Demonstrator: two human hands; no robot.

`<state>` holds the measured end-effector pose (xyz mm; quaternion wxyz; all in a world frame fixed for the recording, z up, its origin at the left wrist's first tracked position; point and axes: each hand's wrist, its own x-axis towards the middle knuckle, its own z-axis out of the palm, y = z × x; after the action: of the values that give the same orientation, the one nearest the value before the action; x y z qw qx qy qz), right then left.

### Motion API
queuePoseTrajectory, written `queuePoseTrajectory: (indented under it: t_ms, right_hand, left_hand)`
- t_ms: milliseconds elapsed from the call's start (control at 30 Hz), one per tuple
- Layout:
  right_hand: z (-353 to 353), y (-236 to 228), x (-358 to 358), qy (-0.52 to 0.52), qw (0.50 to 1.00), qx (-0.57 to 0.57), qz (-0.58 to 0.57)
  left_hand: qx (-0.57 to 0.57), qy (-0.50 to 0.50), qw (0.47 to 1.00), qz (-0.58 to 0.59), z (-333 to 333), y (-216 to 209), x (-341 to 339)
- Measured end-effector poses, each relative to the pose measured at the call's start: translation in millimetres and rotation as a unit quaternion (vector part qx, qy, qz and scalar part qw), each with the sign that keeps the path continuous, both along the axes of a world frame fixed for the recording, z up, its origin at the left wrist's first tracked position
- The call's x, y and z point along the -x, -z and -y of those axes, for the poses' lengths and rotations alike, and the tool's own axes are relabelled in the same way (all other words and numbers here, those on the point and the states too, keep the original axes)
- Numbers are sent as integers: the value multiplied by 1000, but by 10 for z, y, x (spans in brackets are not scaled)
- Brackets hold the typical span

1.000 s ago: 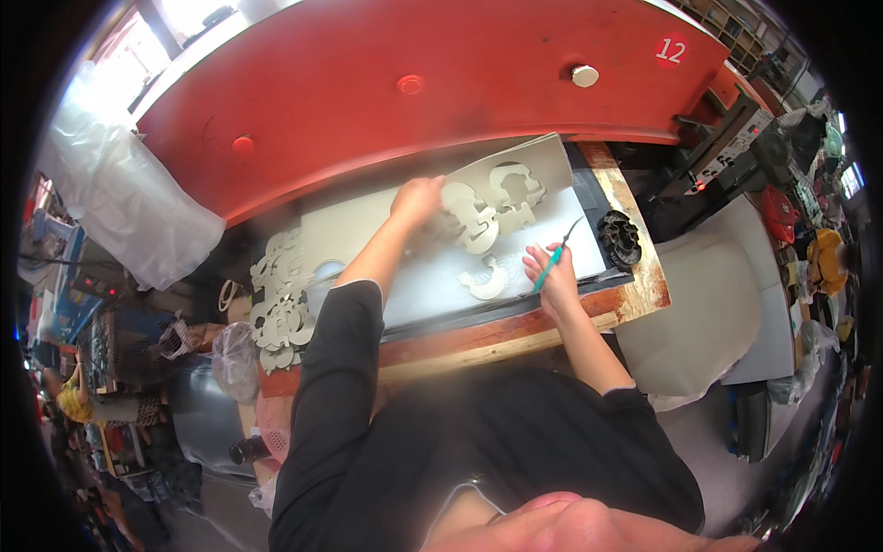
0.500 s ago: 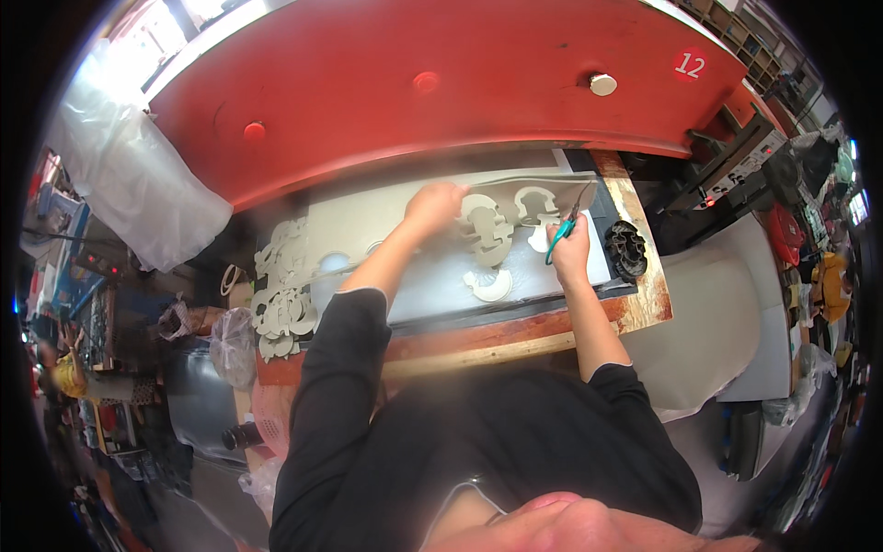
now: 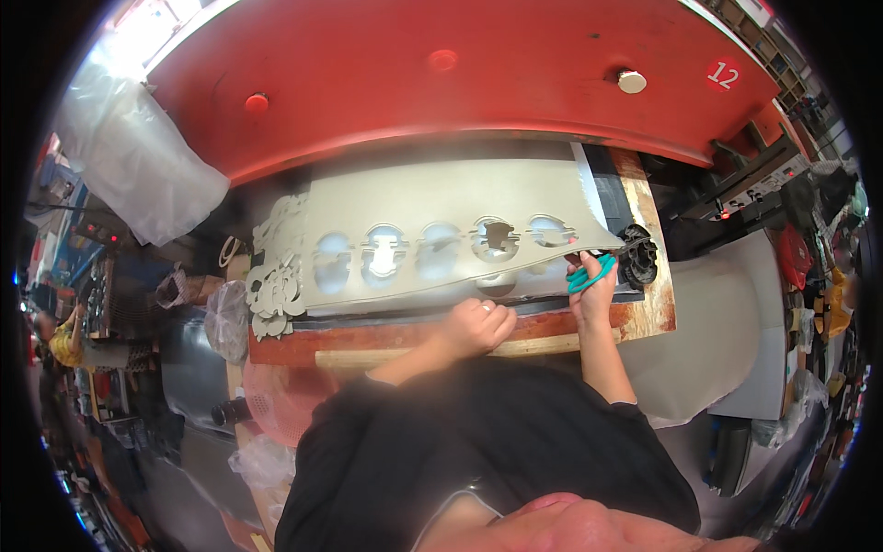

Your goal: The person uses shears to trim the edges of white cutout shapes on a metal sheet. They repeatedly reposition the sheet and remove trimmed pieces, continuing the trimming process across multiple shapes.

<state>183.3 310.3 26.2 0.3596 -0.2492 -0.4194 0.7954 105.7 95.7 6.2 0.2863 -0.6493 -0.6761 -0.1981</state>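
Note:
A beige sheet (image 3: 405,189) with a row of cut-out holes lies over the work board, its near edge slightly lifted on the right. My right hand (image 3: 593,296) is closed on teal-handled scissors (image 3: 596,269) at the sheet's right corner; the blades are mostly hidden. My left hand (image 3: 478,327) is curled into a fist near the board's front edge, below the sheet's near edge. Whatever is in it, if anything, cannot be seen. A black metal cutting die (image 3: 637,260) stands just right of the scissors. Several cut beige pieces (image 3: 274,290) are heaped at the left end.
A wide red machine beam (image 3: 441,97) spans behind the board. The wooden board edge (image 3: 655,308) shows at the right. Clear plastic sheeting (image 3: 138,166) hangs at the far left, and a pink perforated basket (image 3: 274,396) sits below the board. Another beige sheet (image 3: 708,322) lies to the right.
My left hand has let go of the sheet's folded edge and come back toward me. The sheet has come down toward me, covering the cut pieces. My right hand has moved slightly right and nearer with the scissors.

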Motion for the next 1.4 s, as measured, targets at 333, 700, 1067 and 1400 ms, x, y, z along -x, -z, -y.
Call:
queuePoseTrajectory:
  t_ms: [333,700,1067,1400]
  right_hand:
    - [-155,-287,619,1,999,-14,-48]
    - [-432,-348,753,-81,971,-201,96]
    - [-350,-610,467,-213,744,-523,358]
    - [-372,-896,662,-140,485,-757,415]
  left_hand:
    - [13,-221,945,240,-676,68,491]
    - [179,-126,915,340,-688,-307,1270]
    - [107,-110,665,731,-757,-427,1592]
    - [155,-119,694,693,-773,-463,1579]
